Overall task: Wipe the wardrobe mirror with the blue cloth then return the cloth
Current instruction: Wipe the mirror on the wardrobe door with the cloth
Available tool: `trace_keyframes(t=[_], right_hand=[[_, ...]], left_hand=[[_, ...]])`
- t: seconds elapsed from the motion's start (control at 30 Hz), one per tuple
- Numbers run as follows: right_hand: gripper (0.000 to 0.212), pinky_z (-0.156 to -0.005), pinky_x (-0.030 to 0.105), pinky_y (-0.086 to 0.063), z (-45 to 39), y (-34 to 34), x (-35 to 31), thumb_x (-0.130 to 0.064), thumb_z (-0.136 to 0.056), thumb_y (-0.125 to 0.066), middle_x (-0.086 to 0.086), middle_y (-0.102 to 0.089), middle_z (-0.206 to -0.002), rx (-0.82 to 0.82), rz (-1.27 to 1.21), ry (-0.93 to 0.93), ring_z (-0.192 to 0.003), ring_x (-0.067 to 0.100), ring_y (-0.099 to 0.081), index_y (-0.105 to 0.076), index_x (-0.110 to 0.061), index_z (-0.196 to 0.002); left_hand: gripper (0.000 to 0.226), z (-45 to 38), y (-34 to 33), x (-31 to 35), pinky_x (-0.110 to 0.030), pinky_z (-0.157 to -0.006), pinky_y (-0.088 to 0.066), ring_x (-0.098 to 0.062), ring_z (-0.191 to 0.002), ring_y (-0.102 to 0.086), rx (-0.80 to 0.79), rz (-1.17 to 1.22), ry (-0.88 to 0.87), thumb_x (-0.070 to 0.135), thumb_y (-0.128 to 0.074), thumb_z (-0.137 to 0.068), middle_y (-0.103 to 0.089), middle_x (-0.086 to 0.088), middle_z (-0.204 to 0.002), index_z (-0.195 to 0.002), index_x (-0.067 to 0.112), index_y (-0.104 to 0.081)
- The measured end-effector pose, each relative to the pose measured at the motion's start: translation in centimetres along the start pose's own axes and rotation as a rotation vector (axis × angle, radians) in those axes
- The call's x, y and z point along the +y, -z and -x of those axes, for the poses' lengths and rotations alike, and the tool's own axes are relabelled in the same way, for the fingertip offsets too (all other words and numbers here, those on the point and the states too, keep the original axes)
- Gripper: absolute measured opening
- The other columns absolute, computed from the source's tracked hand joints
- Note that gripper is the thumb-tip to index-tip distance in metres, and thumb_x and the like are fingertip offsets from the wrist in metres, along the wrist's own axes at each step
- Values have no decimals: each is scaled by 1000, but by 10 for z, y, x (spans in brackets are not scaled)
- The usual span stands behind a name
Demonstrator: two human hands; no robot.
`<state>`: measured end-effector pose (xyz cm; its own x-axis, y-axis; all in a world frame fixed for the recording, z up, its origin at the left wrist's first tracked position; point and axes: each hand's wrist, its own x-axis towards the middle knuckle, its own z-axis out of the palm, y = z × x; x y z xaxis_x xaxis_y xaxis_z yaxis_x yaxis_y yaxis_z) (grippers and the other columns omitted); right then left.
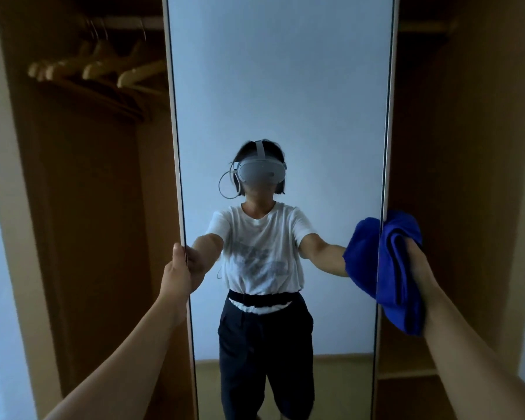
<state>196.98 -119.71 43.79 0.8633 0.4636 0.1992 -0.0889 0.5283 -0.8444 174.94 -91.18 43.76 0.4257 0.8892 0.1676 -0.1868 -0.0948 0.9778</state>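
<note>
The tall wardrobe mirror (285, 86) fills the middle of the head view, framed by a thin pale edge. My left hand (178, 272) grips the mirror door's left edge at about waist height. My right hand (419, 262) holds the bunched blue cloth (397, 277) against the mirror's right edge; the cloth hangs down below my fingers and its reflection shows in the glass. The mirror reflects a person in a white T-shirt and dark trousers with both arms stretched out.
An open wooden wardrobe compartment (97, 207) lies left of the mirror, with several wooden hangers (103, 66) on a rail near the top. Another wooden compartment with a low shelf (406, 374) is on the right. Pale walls flank both sides.
</note>
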Motion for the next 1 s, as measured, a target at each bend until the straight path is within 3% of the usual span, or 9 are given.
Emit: trace_keyframes(t=[0.07, 0.17, 0.23, 0.33, 0.4, 0.57, 0.73, 0.83, 1.0], right_hand=[[24, -60, 21, -43, -1, -17, -23, -37, -97, -43, -9, -51, -66, -83, 34, 21, -57, 2, -50, -52, -26, -78], [22, -57, 23, -44, -5, -37, -53, -33, -96, -49, -11, -57, -59, -19, 169, 155, -52, 2, -55, -56, -25, -76], [16, -62, 27, -49, -8, -49, -67, -32, -93, -55, -3, -65, -76, 36, 204, 219, -68, 9, -63, -62, -18, -93], [34, -78, 37, -53, -12, -54, -68, -33, -89, -62, 8, -67, -102, 83, 174, 228, -91, 23, -66, -61, -12, -116], [31, -84, 41, -53, -10, -52, -59, -33, -88, -63, 9, -66, -107, 101, 159, 194, -93, 25, -65, -61, -16, -113], [15, -78, 38, -52, -7, -41, -37, -30, -89, -61, 8, -64, -107, 112, 149, 127, -94, 24, -63, -59, -24, -103], [48, -80, 39, -52, -14, -43, -34, -30, -86, -66, 10, -62, -115, 169, 106, 96, -99, 28, -63, -50, -16, -129], [48, -78, 38, -51, -18, -47, -32, -28, -86, -66, 10, -61, -116, 198, 94, 114, -100, 27, -62, -49, -15, -129], [44, -81, 40, -50, -27, -55, -28, -28, -85, -67, 8, -62, -113, 257, 82, 126, -98, 25, -61, -51, -18, -124]], left_hand=[[57, 3, -3, 4, -43, -103, -33, -33, -125, -45, 20, 0, 15, 46, -24, -100, -49, -19, -136, -135, 6, -46], [52, 4, -7, 18, -38, -97, -36, -33, -120, -48, 50, -3, 25, 41, -26, -102, -52, -20, -130, -130, 4, -50], [49, 0, -8, 32, -36, -92, -37, -32, -118, -50, 81, 5, 3, 38, -27, -102, -54, -18, -126, -128, 5, -51], [42, -4, -11, 54, -34, -87, -40, -26, -107, -55, 107, 29, -102, 38, -30, -102, -58, -15, -115, -116, 9, -57], [40, -7, -13, 62, -35, -87, -43, -25, -106, -57, 114, 51, -146, 40, -31, -102, -60, -12, -109, -106, 11, -59], [51, -8, -18, 64, -36, -92, -41, -30, -115, -54, 146, 61, -89, 44, -30, -101, -59, -13, -113, -122, 6, -57], [48, -6, -23, 73, -25, -71, -43, -18, -74, -55, 156, 88, -36, 40, -32, -101, -58, -7, -82, -123, 4, -56], [50, -12, -28, 75, -36, -85, -41, -30, -99, -57, 189, 107, 25, 48, -34, -98, -62, -14, -104, -119, 9, -58], [52, -28, -34, 73, -37, -85, -40, -32, -108, -56, 199, 121, 66, 50, -37, -97, -60, -13, -103, -119, 8, -59]])
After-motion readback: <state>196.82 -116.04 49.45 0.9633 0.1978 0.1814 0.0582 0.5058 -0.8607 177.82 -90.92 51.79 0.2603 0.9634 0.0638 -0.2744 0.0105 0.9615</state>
